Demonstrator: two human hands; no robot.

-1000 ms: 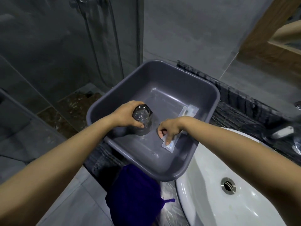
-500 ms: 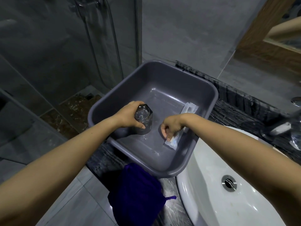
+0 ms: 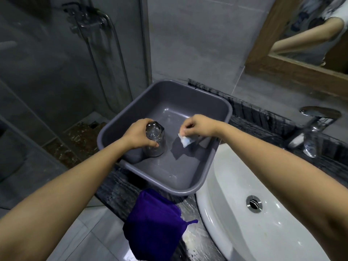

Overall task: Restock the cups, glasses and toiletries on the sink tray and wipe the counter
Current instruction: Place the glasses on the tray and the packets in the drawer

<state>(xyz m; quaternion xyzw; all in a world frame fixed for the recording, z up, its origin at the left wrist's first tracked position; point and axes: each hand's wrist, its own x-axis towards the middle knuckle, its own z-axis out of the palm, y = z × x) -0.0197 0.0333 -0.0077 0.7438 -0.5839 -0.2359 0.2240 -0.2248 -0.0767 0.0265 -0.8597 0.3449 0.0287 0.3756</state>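
Observation:
A grey plastic tray point(image 3: 222, 110) sits on the dark marble counter point(image 3: 116, 193) left of the sink. Inside it stands an upturned clear glass point(image 3: 155, 144), and my left hand point(image 3: 139, 135) is shut around it. My right hand point(image 3: 197, 127) pinches a small white toiletry packet point(image 3: 186, 140) and holds it lifted above the tray floor; the packet hangs below my fingers, casting a shadow on the tray.
A purple cloth point(image 3: 154, 221) hangs over the counter's front edge. The white basin point(image 3: 244, 223) with its drain point(image 3: 253, 203) lies to the right, the chrome tap point(image 3: 316, 127) behind it. A glass shower screen stands at left, a wood-framed mirror point(image 3: 282, 66) at upper right.
My right hand has picked the packet up off the tray floor and raised it. My left hand has stayed on the glass.

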